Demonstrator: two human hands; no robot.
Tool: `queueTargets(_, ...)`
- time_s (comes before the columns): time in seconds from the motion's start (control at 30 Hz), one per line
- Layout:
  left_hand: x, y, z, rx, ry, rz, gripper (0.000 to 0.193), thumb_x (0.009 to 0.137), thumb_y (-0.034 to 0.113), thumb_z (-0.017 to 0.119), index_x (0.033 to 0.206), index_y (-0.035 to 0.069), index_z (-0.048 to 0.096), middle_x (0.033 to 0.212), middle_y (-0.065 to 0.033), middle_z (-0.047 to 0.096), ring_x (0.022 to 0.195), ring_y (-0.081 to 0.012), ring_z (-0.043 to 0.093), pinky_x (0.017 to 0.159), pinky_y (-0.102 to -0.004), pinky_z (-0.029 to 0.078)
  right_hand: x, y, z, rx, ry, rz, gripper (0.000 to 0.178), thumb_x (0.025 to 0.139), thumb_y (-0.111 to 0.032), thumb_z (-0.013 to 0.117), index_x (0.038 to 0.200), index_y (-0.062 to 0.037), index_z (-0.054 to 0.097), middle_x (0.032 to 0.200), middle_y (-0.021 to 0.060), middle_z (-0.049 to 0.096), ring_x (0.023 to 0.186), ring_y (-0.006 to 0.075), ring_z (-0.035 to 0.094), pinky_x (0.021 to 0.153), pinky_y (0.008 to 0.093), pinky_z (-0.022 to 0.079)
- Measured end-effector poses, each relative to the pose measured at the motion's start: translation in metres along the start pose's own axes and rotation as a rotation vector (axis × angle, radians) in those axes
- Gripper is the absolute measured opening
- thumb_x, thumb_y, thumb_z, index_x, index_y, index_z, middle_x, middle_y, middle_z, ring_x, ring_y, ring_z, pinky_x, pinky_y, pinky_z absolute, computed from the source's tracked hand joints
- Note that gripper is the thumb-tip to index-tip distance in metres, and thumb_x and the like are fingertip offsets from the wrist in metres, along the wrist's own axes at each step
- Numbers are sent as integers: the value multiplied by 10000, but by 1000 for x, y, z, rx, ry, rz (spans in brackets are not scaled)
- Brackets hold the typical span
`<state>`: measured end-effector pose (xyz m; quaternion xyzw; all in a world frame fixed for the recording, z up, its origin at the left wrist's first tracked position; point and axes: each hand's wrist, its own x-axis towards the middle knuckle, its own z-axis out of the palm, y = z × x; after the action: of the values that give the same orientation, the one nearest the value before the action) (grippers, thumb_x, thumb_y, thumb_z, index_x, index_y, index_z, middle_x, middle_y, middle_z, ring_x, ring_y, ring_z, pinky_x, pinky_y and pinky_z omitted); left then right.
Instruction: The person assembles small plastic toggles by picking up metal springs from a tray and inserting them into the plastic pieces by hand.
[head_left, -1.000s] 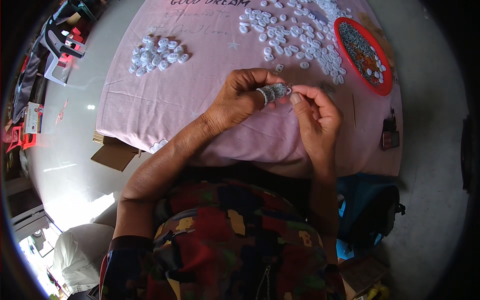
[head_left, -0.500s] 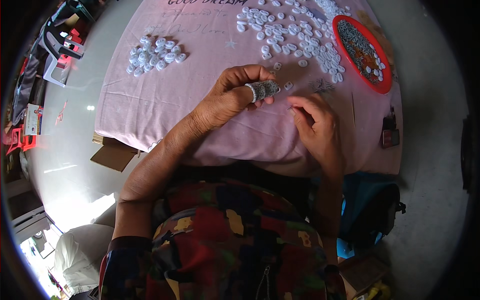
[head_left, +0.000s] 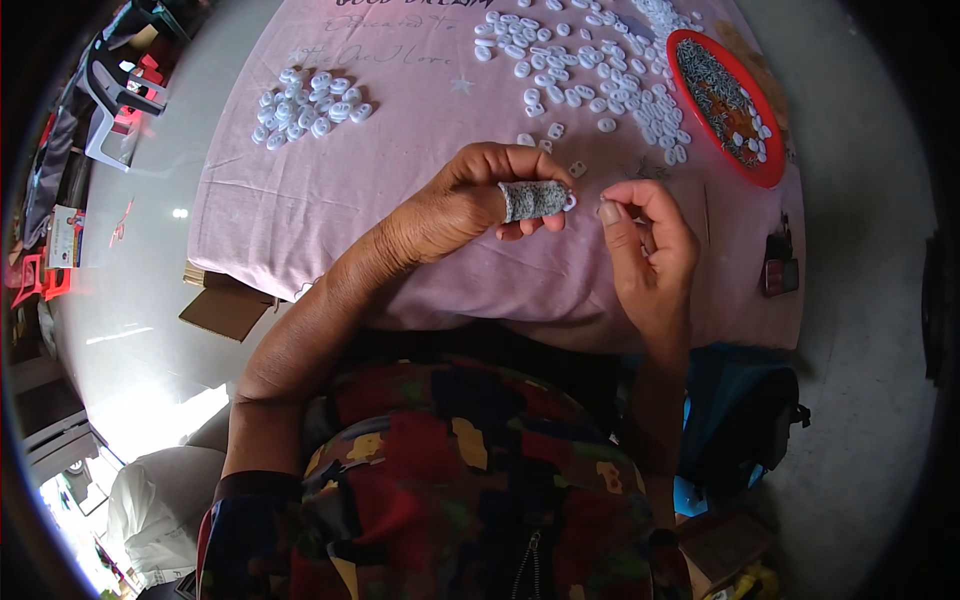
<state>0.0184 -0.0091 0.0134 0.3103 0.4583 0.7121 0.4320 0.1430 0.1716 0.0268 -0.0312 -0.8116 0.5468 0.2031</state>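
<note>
My left hand [head_left: 462, 205] is closed in a pinch on a small white plastic piece [head_left: 570, 202], most of it hidden by the fingers. A grey speckled knitted cover [head_left: 533, 201] sits over the left thumb. Just to the right, apart from it, my right hand [head_left: 652, 240] has thumb and forefinger pressed together; whatever lies between those tips is too small to name. Beyond the hands are a few loose white pieces [head_left: 556, 130] and a small heap of thin grey metal bits [head_left: 650, 168], partly hidden by the right hand.
Many white oval pieces [head_left: 640, 105] spread over the pink cloth [head_left: 400, 130] at the far right, beside a red tray [head_left: 683, 95] of metal bits. A separate pile of white ovals [head_left: 310, 108] lies far left. A thin stick [head_left: 707, 215] and a dark object [head_left: 781, 265] are at right.
My left hand has turned a little and shifted slightly right and nearer, showing a white piece at its thumb tip. My right hand has moved slightly right, its fingertips still pinched.
</note>
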Motion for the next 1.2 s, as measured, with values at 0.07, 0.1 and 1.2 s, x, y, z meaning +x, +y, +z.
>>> queueTargets(0.07, 0, 0, 1, 34, -19, -1, 246, 923, 37, 510, 1133, 27, 638, 900, -33, 679, 733, -49, 574, 606, -175, 442, 0, -8, -2, -17, -14, 11, 79, 939, -30, 600, 1005, 12, 603, 861, -28, 566, 705, 1, 445, 619, 158, 365)
queueTargets(0.1, 0, 0, 1, 71, -6, -18, 253, 919, 12, 510, 1135, 26, 641, 903, -36, 687, 727, -46, 576, 603, -175, 442, 0, -11, -3, -33, -30, 22, 84, 945, -26, 592, 1016, 18, 599, 868, -27, 566, 717, 1, 449, 627, 150, 366)
queueTargets(1.2, 1, -1, 7, 193, -36, 2, 263, 870, -33, 450, 1034, 16, 650, 823, -26, 662, 712, -39, 564, 588, -178, 417, -1, -19, 2, -270, -8, -238, 77, 899, -3, 629, 975, -15, 625, 798, -19, 590, 633, 30, 417, 566, 177, 346)
